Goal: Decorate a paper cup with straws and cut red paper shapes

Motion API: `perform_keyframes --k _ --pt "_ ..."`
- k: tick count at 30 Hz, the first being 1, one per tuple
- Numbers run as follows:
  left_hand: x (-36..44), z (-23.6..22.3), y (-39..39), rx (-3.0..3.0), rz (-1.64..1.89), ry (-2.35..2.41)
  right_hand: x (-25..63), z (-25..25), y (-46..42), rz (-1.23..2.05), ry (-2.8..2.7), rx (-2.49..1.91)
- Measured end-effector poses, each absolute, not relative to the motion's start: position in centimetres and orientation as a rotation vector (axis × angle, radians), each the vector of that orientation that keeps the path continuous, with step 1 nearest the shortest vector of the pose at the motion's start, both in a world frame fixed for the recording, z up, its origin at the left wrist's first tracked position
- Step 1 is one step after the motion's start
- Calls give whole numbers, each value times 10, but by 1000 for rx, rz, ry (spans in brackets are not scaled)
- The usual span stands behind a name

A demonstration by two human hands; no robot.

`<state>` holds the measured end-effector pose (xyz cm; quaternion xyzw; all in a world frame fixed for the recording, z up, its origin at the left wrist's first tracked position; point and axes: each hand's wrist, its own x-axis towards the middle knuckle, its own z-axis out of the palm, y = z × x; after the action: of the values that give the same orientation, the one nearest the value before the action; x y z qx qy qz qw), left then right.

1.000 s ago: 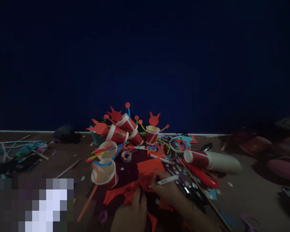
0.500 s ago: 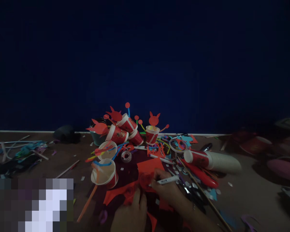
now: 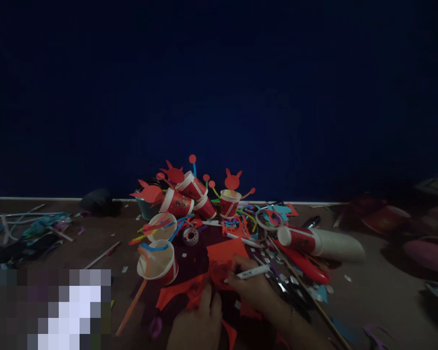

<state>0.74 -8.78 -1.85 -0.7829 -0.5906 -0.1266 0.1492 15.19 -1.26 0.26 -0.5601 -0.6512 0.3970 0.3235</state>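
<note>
A white marker pen point(image 3: 253, 272) is gripped in my right hand point(image 3: 246, 284), its tip low over red paper. Under and around both hands lie pieces of red paper point(image 3: 178, 288), one with a darker round shape point(image 3: 219, 272) that I cannot make out clearly. My left hand point(image 3: 199, 318) rests on the paper just left of the pen, fingers stretched out and pressing down. Left of the hands stands a paper cup point(image 3: 166, 277) with an orange and a blue strip over its rim; behind it is a second cup point(image 3: 164, 224) holding coloured strips.
Red cups point(image 3: 177, 201) with paper animal heads lean together at the back, and another cup point(image 3: 229, 204) stands upright beside them. A tape roll point(image 3: 190, 236) lies near the middle. At right are a stack of cups point(image 3: 321, 243), scissors point(image 3: 288, 291) and a long stick point(image 3: 306, 294).
Almost nothing differs. The pen and my right hand have shifted very slightly; my left hand keeps its place on the paper.
</note>
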Motion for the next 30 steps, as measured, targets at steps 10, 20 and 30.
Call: perform_keyframes --k 10,20,30 --pt "7 -19 -88 -2310 -356 -1740 156 -3 -7 1223 -1456 -1413" --pt "8 -20 -89 -2338 -348 -1801 160 3 3 1169 -1276 -1320" --pt "8 -26 -89 -2323 -356 -1755 160 -1 7 1015 -1580 -1389"
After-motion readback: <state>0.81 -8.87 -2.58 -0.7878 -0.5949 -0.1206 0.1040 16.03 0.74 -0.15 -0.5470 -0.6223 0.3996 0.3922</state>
